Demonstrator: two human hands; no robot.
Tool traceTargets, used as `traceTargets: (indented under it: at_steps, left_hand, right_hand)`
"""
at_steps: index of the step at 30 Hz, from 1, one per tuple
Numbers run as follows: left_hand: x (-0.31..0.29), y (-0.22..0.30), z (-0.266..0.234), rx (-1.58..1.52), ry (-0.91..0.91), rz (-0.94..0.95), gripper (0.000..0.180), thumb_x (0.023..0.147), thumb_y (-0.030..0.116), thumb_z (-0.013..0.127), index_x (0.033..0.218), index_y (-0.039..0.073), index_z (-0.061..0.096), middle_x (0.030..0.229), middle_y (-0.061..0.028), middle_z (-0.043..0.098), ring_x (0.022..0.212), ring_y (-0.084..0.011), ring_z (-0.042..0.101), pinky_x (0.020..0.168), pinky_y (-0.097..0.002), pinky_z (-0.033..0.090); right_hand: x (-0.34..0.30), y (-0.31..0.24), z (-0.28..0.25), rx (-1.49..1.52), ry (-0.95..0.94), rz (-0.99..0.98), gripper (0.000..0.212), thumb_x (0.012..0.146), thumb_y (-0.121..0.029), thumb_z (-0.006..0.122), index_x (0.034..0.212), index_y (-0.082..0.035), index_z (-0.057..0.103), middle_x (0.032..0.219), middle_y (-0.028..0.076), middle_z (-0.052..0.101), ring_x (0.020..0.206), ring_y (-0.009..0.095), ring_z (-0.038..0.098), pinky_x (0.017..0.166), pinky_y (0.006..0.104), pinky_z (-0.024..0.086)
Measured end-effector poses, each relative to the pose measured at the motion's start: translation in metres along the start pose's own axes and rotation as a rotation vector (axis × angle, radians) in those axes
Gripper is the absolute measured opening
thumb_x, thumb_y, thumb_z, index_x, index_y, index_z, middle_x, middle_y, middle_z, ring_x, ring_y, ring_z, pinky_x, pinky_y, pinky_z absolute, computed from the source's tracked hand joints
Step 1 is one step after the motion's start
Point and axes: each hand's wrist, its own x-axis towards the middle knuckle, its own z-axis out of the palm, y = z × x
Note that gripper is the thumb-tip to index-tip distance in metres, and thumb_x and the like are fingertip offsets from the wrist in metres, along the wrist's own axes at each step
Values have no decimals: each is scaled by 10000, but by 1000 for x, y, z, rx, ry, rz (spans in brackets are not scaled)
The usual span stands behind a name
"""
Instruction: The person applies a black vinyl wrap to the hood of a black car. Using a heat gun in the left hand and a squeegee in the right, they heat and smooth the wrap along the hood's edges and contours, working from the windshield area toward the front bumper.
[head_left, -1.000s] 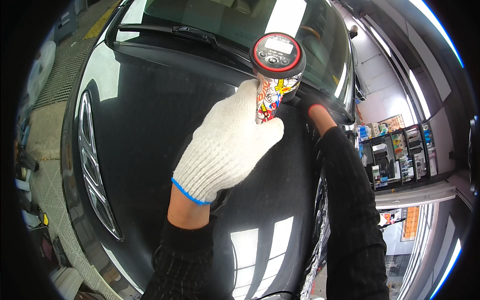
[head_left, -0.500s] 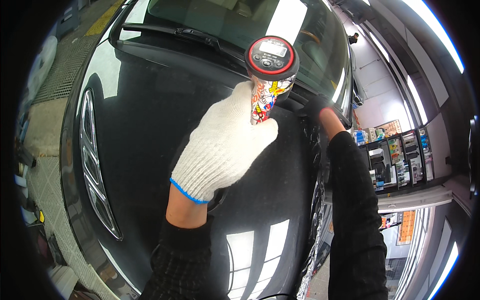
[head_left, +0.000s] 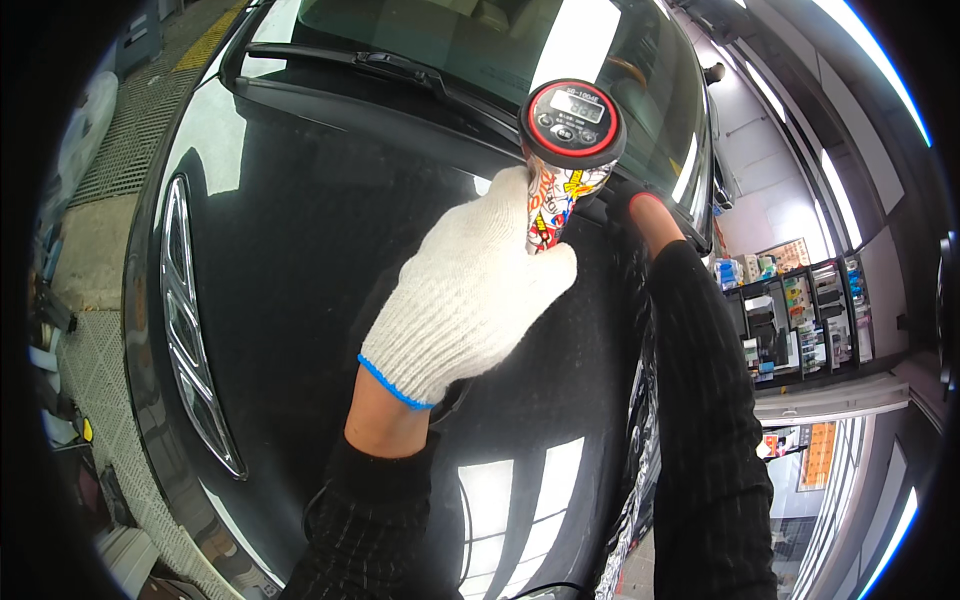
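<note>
Fingers [head_left: 562,268] of the left hand [head_left: 465,280], in a white knit glove, grasp the sticker-patterned power tool [head_left: 565,175], thumb on its near side; right hand [head_left: 621,206], dark glove with a red cuff, is just beyond the tool, mostly hidden, so I can't tell whether it grips anything. Tool is over the upper right part of the car hood [head_left: 300,240], near the windshield [head_left: 455,45], round screen end facing up; its lower end is out of sight, so contact with the paint can't be confirmed. Progress: looks under way rather than finished, since the tool is in hand over the hood. How much is done is unclear: paint is dark and glossy with window reflections, no visible line between treated and untreated areas. What's left can't be measured either; setting the tool down is clearly not yet done. Crinkled strip [head_left: 634,485] runs along the hood's right edge.
</note>
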Motion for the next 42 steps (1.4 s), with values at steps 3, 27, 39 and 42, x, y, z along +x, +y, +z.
traceTargets:
  at_steps: [3,27,39,42]
  left_hand:
    - [0,0,1,-2,-17,-4,595,948,234,697,1448,-37,527,804,-89,657,669,-131,641,629,-322,558]
    - [7,3,9,-202,-75,38,439,955,203,705,1308,-21,572,799,-84,659,680,-142,657,669,-322,577]
    - [1,9,3,-396,-140,-66,437,957,158,702,1324,-32,560,822,-80,642,665,-133,657,643,-313,572]
    - [0,14,2,-509,-84,-41,439,964,141,697,1340,-33,552,868,-68,625,652,-128,652,624,-308,568]
  right_hand:
    - [-12,-4,-1,302,-28,89,413,882,-293,748,1201,-40,818,1205,206,803,1103,324,782,915,452,595]
    - [-53,-10,47,287,409,-236,291,971,-193,630,1203,-151,802,1103,196,797,1028,376,793,853,422,632]
    - [-92,-1,29,396,768,-195,300,1025,-241,671,1270,-134,807,1102,241,791,999,424,776,890,477,593]
    - [-179,-27,48,596,1063,-158,356,1043,-239,703,1322,-22,751,1187,267,780,1062,441,756,933,483,580]
